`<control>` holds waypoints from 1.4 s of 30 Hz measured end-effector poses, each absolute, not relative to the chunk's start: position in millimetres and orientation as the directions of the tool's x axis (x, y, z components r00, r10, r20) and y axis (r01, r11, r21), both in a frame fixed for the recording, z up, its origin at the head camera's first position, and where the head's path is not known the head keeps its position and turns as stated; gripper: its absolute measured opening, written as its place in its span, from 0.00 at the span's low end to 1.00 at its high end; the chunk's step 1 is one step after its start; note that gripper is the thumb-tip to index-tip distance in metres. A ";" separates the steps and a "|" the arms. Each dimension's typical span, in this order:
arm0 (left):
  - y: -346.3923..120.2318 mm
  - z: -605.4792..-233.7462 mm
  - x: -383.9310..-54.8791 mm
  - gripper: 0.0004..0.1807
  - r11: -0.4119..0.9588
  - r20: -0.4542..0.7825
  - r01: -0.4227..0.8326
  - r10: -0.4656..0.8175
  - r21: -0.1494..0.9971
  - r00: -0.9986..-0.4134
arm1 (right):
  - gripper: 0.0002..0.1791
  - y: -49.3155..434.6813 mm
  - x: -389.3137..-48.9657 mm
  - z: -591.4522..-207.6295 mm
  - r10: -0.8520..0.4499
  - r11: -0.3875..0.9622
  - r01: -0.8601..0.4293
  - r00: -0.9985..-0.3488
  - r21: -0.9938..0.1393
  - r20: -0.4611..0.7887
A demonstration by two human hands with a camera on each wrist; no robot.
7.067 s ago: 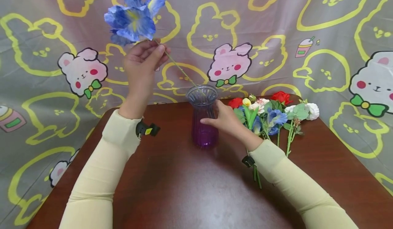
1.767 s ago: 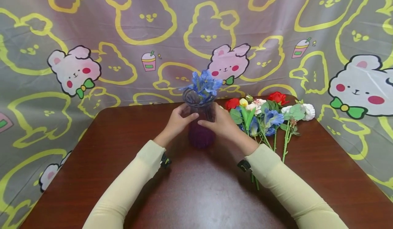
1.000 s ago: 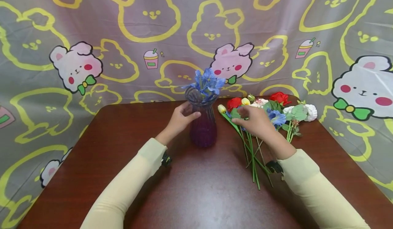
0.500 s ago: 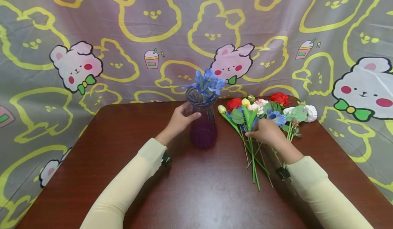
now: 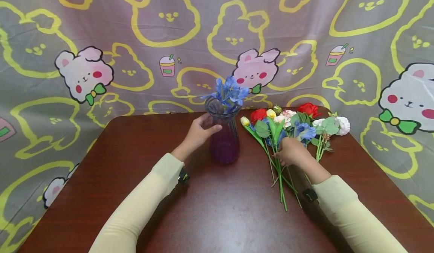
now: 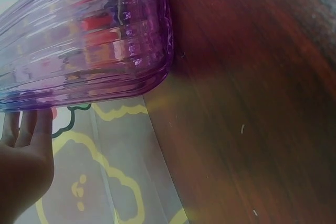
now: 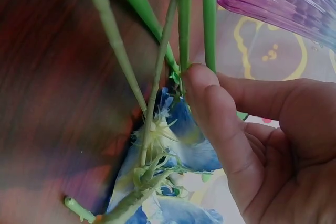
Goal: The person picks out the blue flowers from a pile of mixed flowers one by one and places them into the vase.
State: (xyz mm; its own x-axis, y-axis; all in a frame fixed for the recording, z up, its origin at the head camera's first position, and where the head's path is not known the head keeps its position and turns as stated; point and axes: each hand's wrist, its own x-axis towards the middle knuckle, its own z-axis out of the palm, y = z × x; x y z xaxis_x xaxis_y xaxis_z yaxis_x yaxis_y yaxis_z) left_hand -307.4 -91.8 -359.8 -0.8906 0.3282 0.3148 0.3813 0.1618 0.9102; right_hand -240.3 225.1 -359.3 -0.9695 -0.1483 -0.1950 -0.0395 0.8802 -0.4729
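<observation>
A ribbed glass vase, purple at the base and greyish at the rim, stands upright on the table. A blue flower sits in its mouth. My left hand holds the vase from the left, thumb in front and fingers partly hidden behind it. In the left wrist view, the fingers touch the glass. My right hand is among the stems to the right, pinching the green stem of a yellow tulip. In the right wrist view, that green stem runs between thumb and fingertips.
More artificial flowers lie at the right: red blooms, a blue one, a white one and another tulip. Their stems cross towards the front of the brown table. A patterned cloth hangs behind.
The blue flower went from my left hand into the vase. Both hands then held the vase; my right hand left it, moved right to the flowers and pinched a stem.
</observation>
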 end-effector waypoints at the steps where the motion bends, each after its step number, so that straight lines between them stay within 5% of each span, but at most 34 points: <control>1: -91.6 -360.1 -307.5 0.37 0.163 0.316 0.383 0.327 0.909 -0.890 | 0.16 225.3 -239.8 -359.1 -0.148 0.877 -0.038 -0.970 -0.478 -0.195; 9: -92.0 -361.8 -309.8 0.59 0.164 0.338 0.405 0.326 0.900 -0.883 | 0.19 226.8 -234.3 -349.4 -0.177 0.877 -0.123 -0.981 -0.465 -0.075; 18: -92.3 -361.1 -309.0 0.33 0.169 0.315 0.384 0.329 0.908 -0.890 | 0.19 213.1 -232.6 -340.0 -0.217 0.885 -0.229 -0.973 -0.406 0.075; 23: -92.3 -362.0 -309.0 0.37 0.167 0.321 0.389 0.331 0.906 -0.888 | 0.17 196.9 -230.5 -340.7 -0.249 0.875 -0.261 -0.965 -0.408 0.082; 27: -91.7 -363.4 -309.2 0.54 0.170 0.332 0.398 0.319 0.901 -0.888 | 0.18 182.9 -229.3 -345.7 -0.287 0.873 -0.296 -0.954 -0.388 0.082; 30: -91.2 -363.9 -309.4 0.58 0.173 0.335 0.401 0.315 0.900 -0.888 | 0.23 173.7 -230.5 -353.3 -0.320 0.875 -0.327 -0.944 -0.356 0.081; 36: -91.9 -361.7 -309.6 0.35 0.185 0.332 0.401 0.317 0.897 -0.888 | 0.25 161.9 -236.7 -365.1 -0.348 0.892 -0.345 -0.936 -0.293 0.045; 42: -93.1 -360.3 -308.6 0.35 0.201 0.319 0.393 0.320 0.897 -0.892 | 0.21 155.5 -239.9 -369.2 -0.353 0.884 -0.316 -0.934 -0.343 -0.049</control>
State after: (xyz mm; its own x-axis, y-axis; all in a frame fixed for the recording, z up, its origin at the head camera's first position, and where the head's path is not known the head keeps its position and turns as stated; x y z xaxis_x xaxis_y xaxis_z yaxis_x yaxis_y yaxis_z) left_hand -308.6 -93.1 -360.3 -0.8922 0.3198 0.3190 0.3928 0.2005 0.8975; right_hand -239.9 155.5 -369.2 -0.9343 -0.3532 -0.0488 -0.3163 0.8843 -0.3434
